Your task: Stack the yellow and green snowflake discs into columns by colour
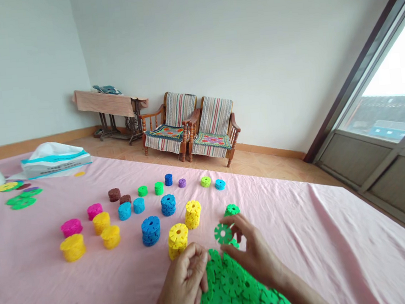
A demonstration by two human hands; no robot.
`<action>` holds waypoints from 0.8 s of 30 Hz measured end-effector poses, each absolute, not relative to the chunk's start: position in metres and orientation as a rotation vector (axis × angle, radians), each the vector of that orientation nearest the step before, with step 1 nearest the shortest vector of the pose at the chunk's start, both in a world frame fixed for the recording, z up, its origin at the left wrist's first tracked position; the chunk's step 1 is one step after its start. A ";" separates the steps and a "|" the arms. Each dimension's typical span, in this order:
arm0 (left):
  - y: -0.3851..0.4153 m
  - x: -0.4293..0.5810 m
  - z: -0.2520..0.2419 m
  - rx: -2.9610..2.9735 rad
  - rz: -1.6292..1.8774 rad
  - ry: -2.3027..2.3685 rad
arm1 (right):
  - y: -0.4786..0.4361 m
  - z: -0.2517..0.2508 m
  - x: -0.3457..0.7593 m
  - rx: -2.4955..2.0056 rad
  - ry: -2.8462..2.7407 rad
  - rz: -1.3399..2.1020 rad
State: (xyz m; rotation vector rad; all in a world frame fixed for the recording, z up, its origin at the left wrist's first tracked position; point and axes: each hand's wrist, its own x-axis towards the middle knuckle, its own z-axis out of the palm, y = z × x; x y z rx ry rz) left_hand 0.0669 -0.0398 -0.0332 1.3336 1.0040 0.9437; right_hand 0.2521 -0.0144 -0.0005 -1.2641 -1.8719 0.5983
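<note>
Between the thumb and fingers of my right hand (255, 249) is a green notched plastic disc (223, 234), held up on edge with its round centre hole showing. Just behind that hand stands a stack of green discs (232, 210), partly covered by the fingers. My left hand (186, 280) is curled, thumb against the fingers, at the left edge of a loose pile of green discs (231, 283). Whether anything is inside its fingers is hidden. A stack of yellow discs (178, 239) stands right behind my left hand.
More disc stacks stand on the pink cloth (32, 283): yellow (193, 215), blue (150, 231), magenta (71, 227) and brown (114, 195), among several others. A tissue pack (56, 161) and loose green discs (24, 199) lie at the far left. Two wooden chairs (212, 139) stand beyond.
</note>
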 end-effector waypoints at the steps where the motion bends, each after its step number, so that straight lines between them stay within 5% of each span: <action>1: -0.040 0.067 -0.033 1.338 0.947 1.007 | -0.004 -0.003 0.258 -1.307 -1.782 0.543; 24: -0.039 0.066 -0.035 1.337 0.906 1.015 | 0.056 -0.048 0.288 -1.494 -1.504 0.481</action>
